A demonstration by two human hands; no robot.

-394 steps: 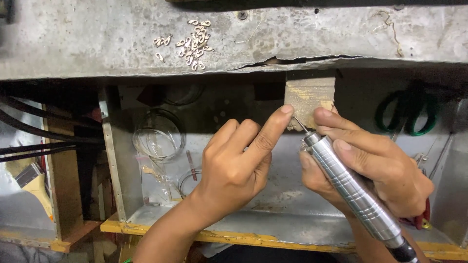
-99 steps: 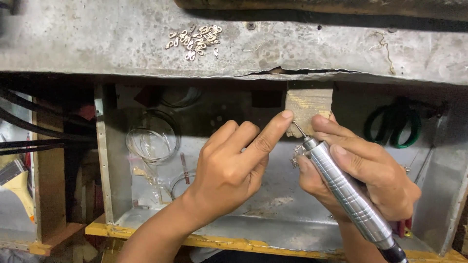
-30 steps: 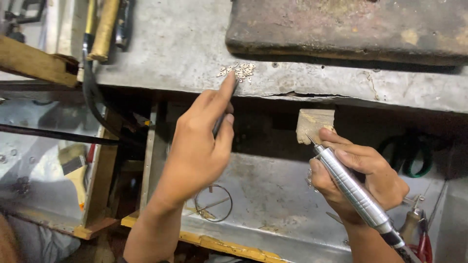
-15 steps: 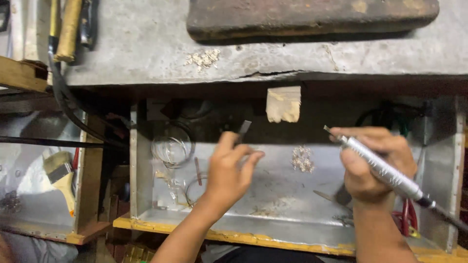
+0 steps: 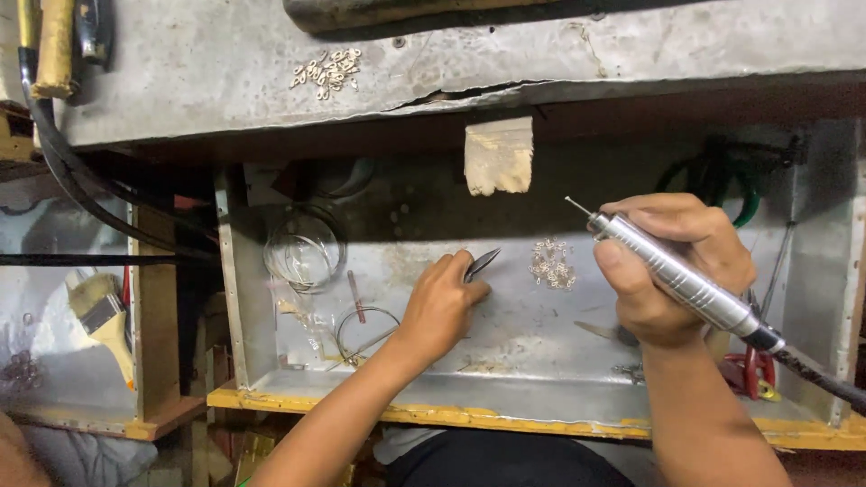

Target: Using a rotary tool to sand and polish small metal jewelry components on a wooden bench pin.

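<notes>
Right hand (image 5: 672,266) wrapped around a ribbed silver rotary handpiece (image 5: 681,281); left hand (image 5: 442,307) pinching dark tweezers (image 5: 481,263).

The handpiece slants over the metal tray (image 5: 541,397), its thin bit up-left, black cable trailing right. The tweezers' tips point toward a heap of small silver links (image 5: 551,263) on the tray floor. Wire hoops (image 5: 302,251) lie left, a wooden peg (image 5: 498,155) juts above, more links (image 5: 327,70) sit on the bench top (image 5: 541,63).

In my right hand (image 5: 663,271) I hold a slim silver rotary handpiece (image 5: 681,281), tilted, its thin needle bit pointing up-left. My left hand (image 5: 442,307) holds dark pointed tweezers (image 5: 481,262) low in the metal tray, near a small pile of silver links (image 5: 551,263).
</notes>
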